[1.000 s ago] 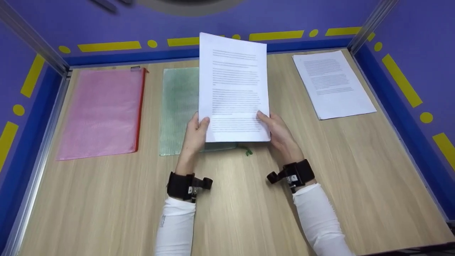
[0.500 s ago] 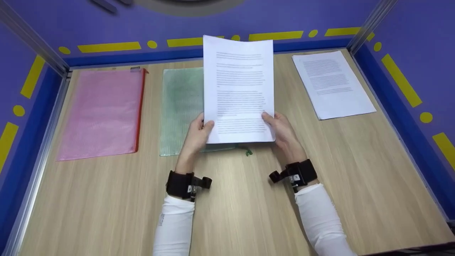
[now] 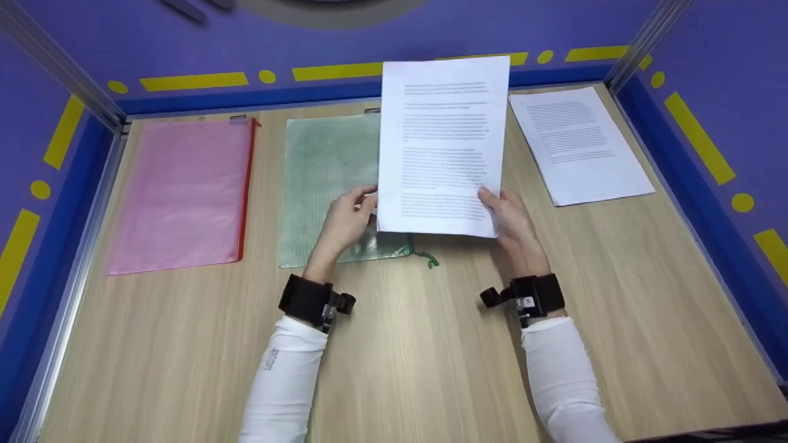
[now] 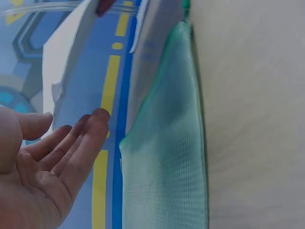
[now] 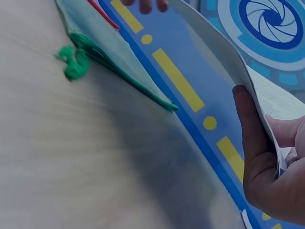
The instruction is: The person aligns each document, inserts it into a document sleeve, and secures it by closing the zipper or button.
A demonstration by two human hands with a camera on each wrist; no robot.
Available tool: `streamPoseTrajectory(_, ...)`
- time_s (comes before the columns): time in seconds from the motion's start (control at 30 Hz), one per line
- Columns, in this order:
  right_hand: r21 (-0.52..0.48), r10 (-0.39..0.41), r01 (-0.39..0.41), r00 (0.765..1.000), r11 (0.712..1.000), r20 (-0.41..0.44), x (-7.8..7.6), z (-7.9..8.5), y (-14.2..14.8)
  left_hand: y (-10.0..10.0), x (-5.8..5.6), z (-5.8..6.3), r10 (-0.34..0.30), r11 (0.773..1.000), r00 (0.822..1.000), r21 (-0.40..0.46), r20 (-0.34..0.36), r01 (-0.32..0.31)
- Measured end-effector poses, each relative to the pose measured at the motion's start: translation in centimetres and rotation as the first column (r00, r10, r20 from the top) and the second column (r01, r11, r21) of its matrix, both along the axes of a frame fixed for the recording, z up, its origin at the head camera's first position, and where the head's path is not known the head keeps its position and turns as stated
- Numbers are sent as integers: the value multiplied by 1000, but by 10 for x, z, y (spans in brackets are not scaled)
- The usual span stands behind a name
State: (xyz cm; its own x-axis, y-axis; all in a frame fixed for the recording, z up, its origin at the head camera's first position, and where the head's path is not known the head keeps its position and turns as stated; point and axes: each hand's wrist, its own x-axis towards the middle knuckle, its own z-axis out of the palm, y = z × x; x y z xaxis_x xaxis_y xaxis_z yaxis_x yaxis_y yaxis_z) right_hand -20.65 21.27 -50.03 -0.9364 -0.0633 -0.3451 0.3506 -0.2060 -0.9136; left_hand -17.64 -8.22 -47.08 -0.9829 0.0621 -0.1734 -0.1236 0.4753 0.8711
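Note:
My right hand (image 3: 519,221) pinches a stack of printed paper (image 3: 440,147) at its lower right edge, thumb on the front and fingers behind, as the right wrist view also shows. The stack is held up off the table. My left hand (image 3: 346,220) is by the stack's lower left edge; in the left wrist view its fingers (image 4: 78,152) are loosely bent, with a gap to the paper (image 4: 62,62). Below lies a green mesh zip pouch (image 3: 326,160), partly hidden by the paper, a green cord pull (image 3: 428,258) at its near right corner.
To the left a pink zip pouch (image 3: 184,197) with a red zip edge lies flat. A second stack of printed paper (image 3: 582,147) lies at the back right. Blue-purple panels (image 3: 345,43) wall in the wooden table (image 3: 394,344) at the back and sides.
The held stack has shifted to the right, carried by my right hand. My left hand has let go of its left edge, and more of the green pouch shows.

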Motion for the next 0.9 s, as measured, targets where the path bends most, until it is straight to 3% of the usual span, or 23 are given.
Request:
streamPoseTrajectory(0.07,-29,-21,21,1000,999,2,-2,0,7,2,-3,-1,-38,994,999,-102,-21,36)
streamPoseTrajectory(0.13,-70,-47,47,999,996,12,-3,0,15,5,-5,-2,-87,973,995,-219,-54,73)
streamPoseTrajectory(0.33,-139,-91,95,995,986,34,-5,-4,29,15,-9,-8,-183,864,980,-488,-83,120)
streamPoseTrajectory(0.57,-106,-90,95,995,990,50,-6,-8,37,22,-12,-15,-163,763,986,-638,-33,105)
streamPoseTrajectory(0.73,-43,-83,85,996,995,36,-6,-10,39,20,-9,-20,-171,675,983,-719,62,163)
streamPoseTrajectory(0.83,-35,-75,75,997,997,20,-6,-10,40,18,-8,-21,-187,645,977,-737,105,203)
streamPoseTrajectory(0.9,-37,-73,74,997,997,18,-7,-10,41,17,-8,-21,-198,638,973,-738,118,219)
